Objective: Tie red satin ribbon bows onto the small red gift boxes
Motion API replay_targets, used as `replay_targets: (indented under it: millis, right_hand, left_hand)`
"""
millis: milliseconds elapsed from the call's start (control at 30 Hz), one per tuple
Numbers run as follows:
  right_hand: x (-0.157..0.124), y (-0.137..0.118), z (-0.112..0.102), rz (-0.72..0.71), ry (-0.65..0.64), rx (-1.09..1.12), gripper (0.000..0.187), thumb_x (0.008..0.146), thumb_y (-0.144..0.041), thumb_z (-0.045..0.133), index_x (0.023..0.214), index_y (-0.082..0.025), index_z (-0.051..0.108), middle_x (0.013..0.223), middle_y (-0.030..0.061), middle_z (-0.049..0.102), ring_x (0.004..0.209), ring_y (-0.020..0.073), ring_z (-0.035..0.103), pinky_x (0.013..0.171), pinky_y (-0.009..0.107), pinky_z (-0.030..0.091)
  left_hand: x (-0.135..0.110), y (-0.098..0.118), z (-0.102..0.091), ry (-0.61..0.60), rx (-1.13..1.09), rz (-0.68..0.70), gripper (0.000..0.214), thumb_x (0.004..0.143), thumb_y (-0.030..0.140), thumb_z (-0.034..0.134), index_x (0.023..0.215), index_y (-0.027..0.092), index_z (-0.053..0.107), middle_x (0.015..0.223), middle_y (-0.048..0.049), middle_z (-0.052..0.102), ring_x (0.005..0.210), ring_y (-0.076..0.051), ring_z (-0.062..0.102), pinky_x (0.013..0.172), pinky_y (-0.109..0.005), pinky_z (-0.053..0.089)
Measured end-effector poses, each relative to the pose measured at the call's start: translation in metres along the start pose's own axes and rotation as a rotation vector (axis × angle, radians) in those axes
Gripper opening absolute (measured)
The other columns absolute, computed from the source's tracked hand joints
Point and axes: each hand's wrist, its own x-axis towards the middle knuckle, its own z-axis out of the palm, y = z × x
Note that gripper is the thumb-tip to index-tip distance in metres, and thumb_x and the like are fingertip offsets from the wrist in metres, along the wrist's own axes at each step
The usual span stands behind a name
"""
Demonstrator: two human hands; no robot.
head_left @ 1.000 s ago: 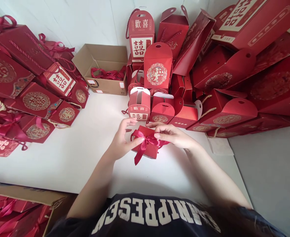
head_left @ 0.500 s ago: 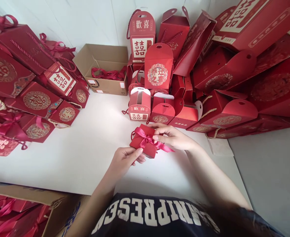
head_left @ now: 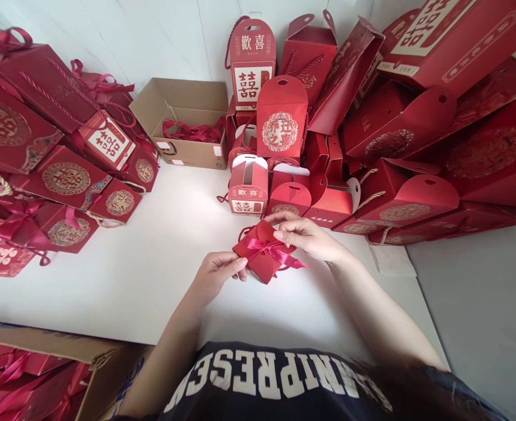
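Between my hands, over the white table, is a small red gift box (head_left: pixel 264 270) with overlapping flaps on top. A shiny pink-red ribbon bow (head_left: pixel 272 250) lies across its top, one tail pointing right. My left hand (head_left: pixel 223 270) pinches the box's left corner between thumb and fingers. From the far right side, my right hand (head_left: pixel 299 234) grips it, the thumb on the top near the bow and the other fingers partly hidden behind. Red cord shows at the box's far left edge and along its right side.
Red boxes with cord handles (head_left: pixel 260 117) stand stacked beyond my hands and to the right. Finished-looking boxes with bows (head_left: pixel 65 175) are piled left. A cardboard box (head_left: pixel 188 153) holds red ribbons at the back. Another carton (head_left: pixel 43 345) of red boxes sits at lower left.
The small gift box has turned in my hands, and its top flaps show more. My left hand has shifted slightly left and up along its edge; the bow now sits further right.
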Motion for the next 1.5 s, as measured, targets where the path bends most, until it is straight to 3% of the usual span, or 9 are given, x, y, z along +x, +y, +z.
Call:
replay_targets:
  millis: [200, 367, 467, 600, 800, 1000, 1100, 1200, 1500]
  right_hand:
    - [0.002, -0.001, 0.006, -0.080, 0.099, -0.005, 0.041, 0.092, -0.045, 0.060, 0.061, -0.018, 0.056, 0.126, 0.0062, 0.059, 0.116, 0.0219, 0.058, 0.100, 0.039, 0.041]
    - [-0.001, -0.003, 0.004, -0.090, 0.074, -0.011, 0.035, 0.091, -0.043, 0.062, 0.067, -0.019, 0.059, 0.130, 0.0064, 0.057, 0.119, 0.0222, 0.056, 0.104, 0.039, 0.039]
    - [-0.002, -0.003, 0.001, -0.082, 0.055, -0.017, 0.033, 0.091, -0.042, 0.062, 0.068, -0.019, 0.060, 0.134, 0.0071, 0.054, 0.123, 0.0221, 0.055, 0.106, 0.039, 0.037]
    - [-0.003, -0.003, -0.001, -0.081, 0.027, -0.050, 0.035, 0.092, -0.043, 0.061, 0.067, -0.019, 0.062, 0.136, 0.0076, 0.053, 0.133, 0.0225, 0.047, 0.111, 0.039, 0.033]
    - [-0.002, -0.004, -0.004, -0.060, -0.002, -0.058, 0.037, 0.092, -0.046, 0.060, 0.066, -0.019, 0.064, 0.128, 0.0083, 0.057, 0.135, 0.0237, 0.045, 0.110, 0.040, 0.035]
    - [-0.005, -0.009, -0.014, -0.034, -0.107, -0.072, 0.030, 0.091, -0.045, 0.062, 0.075, -0.021, 0.068, 0.135, 0.0076, 0.054, 0.137, 0.0249, 0.043, 0.114, 0.043, 0.031]
    - [-0.005, -0.007, -0.015, -0.038, -0.118, -0.070, 0.032, 0.092, -0.047, 0.060, 0.075, -0.021, 0.069, 0.136, 0.0072, 0.054, 0.135, 0.0255, 0.046, 0.113, 0.043, 0.034]
    - [-0.005, -0.004, -0.014, -0.052, -0.081, -0.055, 0.033, 0.092, -0.048, 0.059, 0.075, -0.021, 0.067, 0.136, 0.0070, 0.052, 0.132, 0.0253, 0.048, 0.112, 0.042, 0.036]
    - [-0.003, 0.000, -0.012, -0.061, -0.031, -0.012, 0.037, 0.091, -0.052, 0.059, 0.071, -0.021, 0.064, 0.130, 0.0057, 0.053, 0.120, 0.0239, 0.055, 0.107, 0.040, 0.041]
  left_hand:
    - [-0.005, 0.014, -0.006, 0.049, 0.304, -0.045, 0.035, 0.085, 0.050, 0.061, 0.071, 0.017, 0.060, 0.067, 0.0006, 0.058, 0.063, -0.015, 0.053, 0.060, -0.028, 0.040]
    - [0.000, 0.044, -0.018, 0.317, 0.598, 0.254, 0.034, 0.083, 0.041, 0.067, 0.111, 0.024, 0.056, 0.113, -0.0042, 0.061, 0.107, -0.022, 0.057, 0.085, -0.033, 0.046]
    - [0.020, 0.055, -0.021, 0.115, 0.630, 0.426, 0.036, 0.088, 0.033, 0.062, 0.122, 0.027, 0.056, 0.130, -0.0063, 0.055, 0.126, -0.023, 0.049, 0.103, -0.038, 0.042]
    - [0.049, 0.052, -0.020, -0.135, 0.569, 0.508, 0.017, 0.085, 0.031, 0.067, 0.099, 0.023, 0.065, 0.136, -0.0085, 0.051, 0.135, -0.025, 0.042, 0.116, -0.043, 0.033]
    - [0.060, 0.036, -0.018, -0.207, 0.333, 0.462, 0.019, 0.084, 0.034, 0.067, 0.074, 0.019, 0.061, 0.142, -0.0094, 0.051, 0.135, -0.027, 0.045, 0.115, -0.046, 0.033]
    - [0.065, 0.024, -0.020, -0.159, 0.109, 0.420, 0.039, 0.084, 0.050, 0.063, 0.061, 0.019, 0.057, 0.127, -0.0108, 0.057, 0.123, -0.029, 0.052, 0.108, -0.044, 0.039]
    - [0.067, 0.020, -0.022, -0.090, 0.184, 0.384, 0.041, 0.085, 0.048, 0.061, 0.059, 0.018, 0.053, 0.098, -0.0076, 0.056, 0.090, -0.020, 0.056, 0.086, -0.037, 0.047]
    - [0.066, 0.021, -0.023, -0.079, 0.217, 0.343, 0.038, 0.088, 0.042, 0.059, 0.062, 0.017, 0.049, 0.075, -0.0005, 0.045, 0.065, -0.013, 0.044, 0.063, -0.028, 0.040]
    - [0.058, 0.023, -0.021, -0.011, 0.213, 0.277, 0.039, 0.088, 0.042, 0.058, 0.062, 0.017, 0.045, 0.064, 0.0018, 0.040, 0.057, -0.010, 0.036, 0.053, -0.025, 0.029]
